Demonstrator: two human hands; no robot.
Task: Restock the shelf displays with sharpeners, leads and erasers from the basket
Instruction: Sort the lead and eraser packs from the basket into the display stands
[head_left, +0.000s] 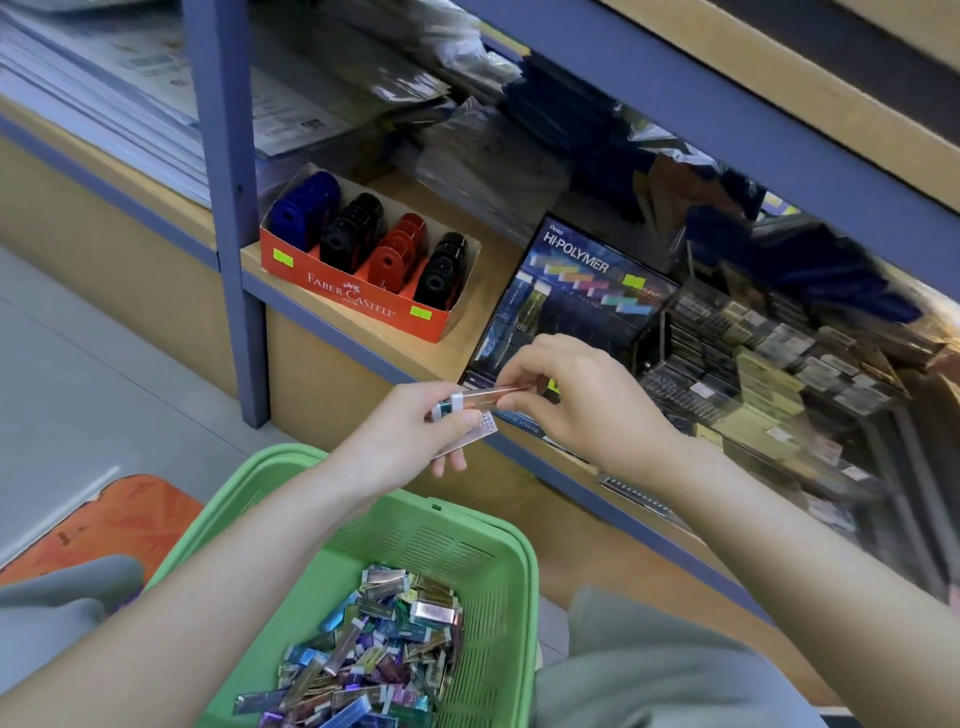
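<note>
Over the basket (405, 535), the left hand (415, 436) is gripping some lead cases (480, 428), and the right hand (576, 395) is pinching the top case (485, 396).

The left grip (415, 436) and right grip (587, 400) are bare, as are both forearms (234, 571); plain grey cloth (665, 680), lightly creased, covers both legs

Counted two hands: left hand (415, 431), right hand (576, 395). Basket (415, 540): one. Sharpener box (363, 306): one. It held four sharpener rows (397, 249): one blue, one red, two black. Lead display (571, 291): one. Lead cases (374, 649) in basket: too numerous to count.
</note>
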